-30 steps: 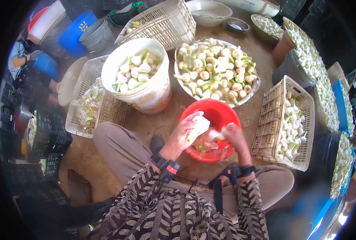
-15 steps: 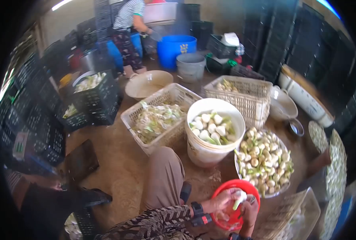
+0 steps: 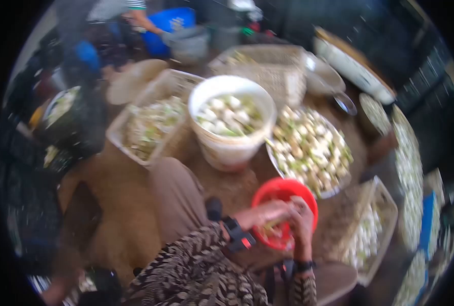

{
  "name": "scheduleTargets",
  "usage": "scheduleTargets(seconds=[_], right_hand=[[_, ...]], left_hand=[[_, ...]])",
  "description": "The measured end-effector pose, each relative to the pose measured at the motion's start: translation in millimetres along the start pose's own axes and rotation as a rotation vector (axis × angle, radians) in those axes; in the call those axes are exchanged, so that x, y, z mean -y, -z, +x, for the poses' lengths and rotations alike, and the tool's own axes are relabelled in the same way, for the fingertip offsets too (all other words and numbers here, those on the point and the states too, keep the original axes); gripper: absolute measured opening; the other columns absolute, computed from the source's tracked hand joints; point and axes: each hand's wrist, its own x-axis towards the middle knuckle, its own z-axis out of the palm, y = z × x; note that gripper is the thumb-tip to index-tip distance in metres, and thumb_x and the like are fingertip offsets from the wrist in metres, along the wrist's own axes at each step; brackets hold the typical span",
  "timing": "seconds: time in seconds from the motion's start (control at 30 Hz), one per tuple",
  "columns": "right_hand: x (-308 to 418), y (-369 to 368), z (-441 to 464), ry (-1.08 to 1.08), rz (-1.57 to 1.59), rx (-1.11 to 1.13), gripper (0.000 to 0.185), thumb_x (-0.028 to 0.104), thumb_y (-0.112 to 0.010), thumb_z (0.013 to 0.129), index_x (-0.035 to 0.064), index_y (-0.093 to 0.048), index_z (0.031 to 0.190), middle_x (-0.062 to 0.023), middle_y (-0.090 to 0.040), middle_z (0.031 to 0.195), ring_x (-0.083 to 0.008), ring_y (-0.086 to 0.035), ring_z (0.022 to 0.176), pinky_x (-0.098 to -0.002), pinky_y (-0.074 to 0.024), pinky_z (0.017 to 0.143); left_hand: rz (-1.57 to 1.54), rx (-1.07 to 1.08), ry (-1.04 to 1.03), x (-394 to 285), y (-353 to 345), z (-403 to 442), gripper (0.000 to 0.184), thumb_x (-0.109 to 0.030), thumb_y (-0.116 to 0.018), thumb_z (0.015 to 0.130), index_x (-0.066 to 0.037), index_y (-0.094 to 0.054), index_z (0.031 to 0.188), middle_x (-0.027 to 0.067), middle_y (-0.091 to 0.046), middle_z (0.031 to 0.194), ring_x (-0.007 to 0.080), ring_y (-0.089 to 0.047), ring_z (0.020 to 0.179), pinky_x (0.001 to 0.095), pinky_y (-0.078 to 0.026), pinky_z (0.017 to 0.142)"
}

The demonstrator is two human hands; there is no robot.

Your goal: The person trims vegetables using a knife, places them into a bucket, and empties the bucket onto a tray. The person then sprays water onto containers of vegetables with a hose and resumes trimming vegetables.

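Over the red basin [image 3: 309, 204] my two hands come together, smeared by motion. My left hand [image 3: 272, 211] is closed, and a pale green stem seems to show below its fingers; the white garlic bulb seen there earlier is now mostly hidden. My right hand [image 3: 301, 218] is closed with bent fingers against the left one; what it holds, if anything, is hidden. Pale scraps lie in the basin. Right behind it, a wide pan of garlic bulbs [image 3: 311, 148] with green stems is heaped full. A white bucket [image 3: 222, 148] holds cleaner white bulbs.
A crate of peelings [image 3: 153, 122] stands left of the bucket, another pale crate [image 3: 283, 66] behind it. At right is a crate of white bulbs [image 3: 367, 237]. A co-worker's arm [image 3: 148, 23] reaches near a grey bucket [image 3: 189, 45]. My knee [image 3: 176, 188] is left of the basin.
The view has swung right and down, so things sit further left and higher. My right hand has closed in on my left, covering the bulb that showed before.
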Motion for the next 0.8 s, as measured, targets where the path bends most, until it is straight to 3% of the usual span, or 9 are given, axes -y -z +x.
scheduleTargets(seconds=[0.03, 0.07, 0.13, 0.23, 0.3, 0.43, 0.5, 0.77, 0.8], right_hand=[[1, -1, -3, 0.019, 0.070, -0.007, 0.027, 0.007, -0.059, 0.078, 0.0042, -0.056, 0.105, 0.0027, -0.051, 0.072, -0.0043, -0.042, 0.052, -0.0195, -0.0333, 0.043], [-5, 4, -4, -0.039, 0.203, -0.036, 0.027, 0.005, -0.056, 0.078, 0.0043, -0.056, 0.105, 0.0016, -0.052, 0.073, -0.0042, -0.042, 0.051, -0.0190, -0.0329, 0.043], [-7, 25, -9, -0.089, 0.426, -0.139, 0.027, 0.001, -0.051, 0.079, 0.0042, -0.055, 0.106, -0.0010, -0.056, 0.074, -0.0036, -0.041, 0.049, -0.0175, -0.0313, 0.040], [-7, 65, -2, -0.039, 0.568, -0.284, 0.027, -0.002, -0.047, 0.078, 0.0022, -0.053, 0.105, -0.0049, -0.059, 0.073, -0.0024, -0.038, 0.043, -0.0151, -0.0271, 0.036], [-9, 77, -5, -0.078, 0.331, -0.287, 0.019, 0.000, -0.054, 0.080, 0.0013, -0.055, 0.099, -0.0053, -0.060, 0.073, -0.0058, -0.050, 0.049, -0.0166, -0.0380, 0.042], [-15, 42, -9, -0.127, -0.107, -0.147, 0.012, 0.001, -0.058, 0.079, 0.0019, -0.057, 0.091, -0.0046, -0.061, 0.072, -0.0095, -0.055, 0.055, -0.0232, -0.0424, 0.047], [2, 22, -17, 0.149, -0.374, -0.054, 0.012, 0.001, -0.060, 0.076, 0.0022, -0.057, 0.087, -0.0085, -0.061, 0.073, -0.0188, -0.060, 0.060, -0.0311, -0.0455, 0.052], [-9, 28, -7, 0.460, -0.745, -0.229, 0.009, -0.001, -0.058, 0.070, 0.0031, -0.051, 0.072, -0.0169, -0.056, 0.072, -0.0362, -0.056, 0.064, -0.0400, -0.0454, 0.055], [-23, 40, 0, 0.336, -0.774, -0.252, 0.008, 0.000, -0.058, 0.070, 0.0034, -0.052, 0.072, -0.0170, -0.055, 0.070, -0.0362, -0.054, 0.063, -0.0390, -0.0451, 0.055]], left_hand=[[0.082, -0.076, -0.189, -13, -22, -3, 0.035, -0.041, -0.051, 0.090, -0.009, -0.059, 0.099, 0.0018, -0.059, 0.080, 0.0132, -0.057, 0.068, 0.0317, -0.054, 0.055], [0.122, -0.136, -0.115, 20, 1, 22, 0.038, -0.044, -0.049, 0.091, -0.009, -0.059, 0.103, 0.0026, -0.060, 0.080, 0.0135, -0.058, 0.064, 0.0307, -0.052, 0.046], [-0.143, -0.251, 0.102, -17, -30, 1, 0.043, -0.047, -0.051, 0.089, -0.005, -0.058, 0.097, 0.0061, -0.058, 0.076, 0.0134, -0.055, 0.052, 0.0297, -0.053, 0.046], [-0.390, -0.205, 0.086, -1, -4, 5, 0.047, -0.050, -0.052, 0.087, -0.004, -0.058, 0.092, 0.0072, -0.057, 0.069, 0.0137, -0.053, 0.047, 0.0305, -0.049, 0.043], [-0.377, -0.215, 0.074, -4, -2, 2, 0.046, -0.050, -0.050, 0.088, -0.006, -0.058, 0.092, 0.0067, -0.059, 0.069, 0.0142, -0.053, 0.048, 0.0272, -0.045, 0.042], [-0.233, -0.338, 0.033, -6, -8, 12, 0.046, -0.052, -0.046, 0.090, -0.008, -0.059, 0.092, 0.0057, -0.060, 0.069, 0.0137, -0.054, 0.050, 0.0253, -0.040, 0.040], [-0.218, -0.380, 0.057, -7, -18, 21, 0.046, -0.048, -0.044, 0.092, -0.004, -0.057, 0.086, 0.0058, -0.057, 0.065, 0.0138, -0.051, 0.044, 0.0246, -0.038, 0.036], [-0.047, -0.350, 0.035, 4, -17, 20, 0.034, -0.038, -0.042, 0.093, -0.007, -0.055, 0.090, 0.0051, -0.057, 0.065, 0.0105, -0.048, 0.041, 0.0212, -0.037, 0.035], [-0.065, -0.313, 0.021, -2, -20, 15, 0.032, -0.036, -0.042, 0.093, -0.007, -0.055, 0.090, 0.0052, -0.057, 0.065, 0.0101, -0.047, 0.041, 0.0211, -0.037, 0.035]])
